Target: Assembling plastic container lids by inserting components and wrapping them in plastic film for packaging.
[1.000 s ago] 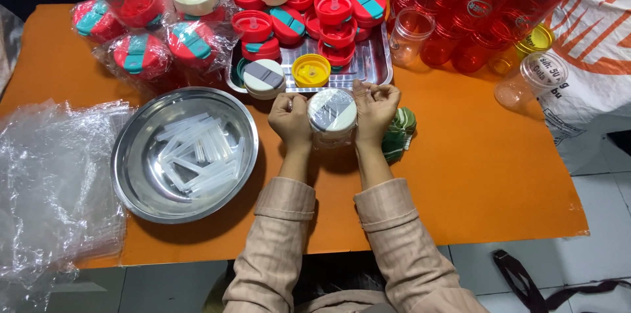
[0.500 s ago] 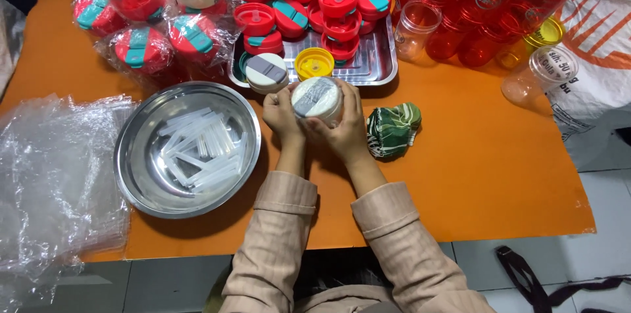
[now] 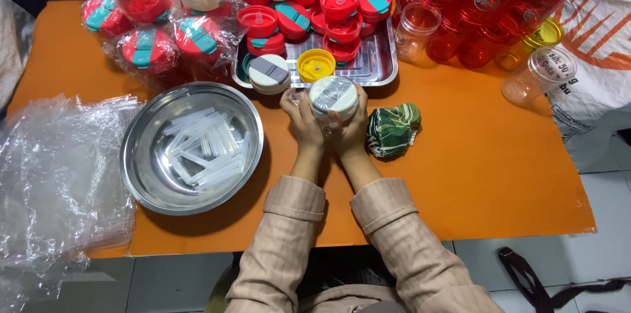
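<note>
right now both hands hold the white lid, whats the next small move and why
Probably set the white lid onto the tray: left hand and right hand hold it at the tray's front edge, beside a matching lid and a yellow lid.

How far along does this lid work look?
Done: some red lids sit wrapped in clear plastic at the back left. In hand: the left hand and right hand hold a cream lid together. Left: the metal tray is piled with loose red lids, and clear bags lie beside the steel bowl.
</note>
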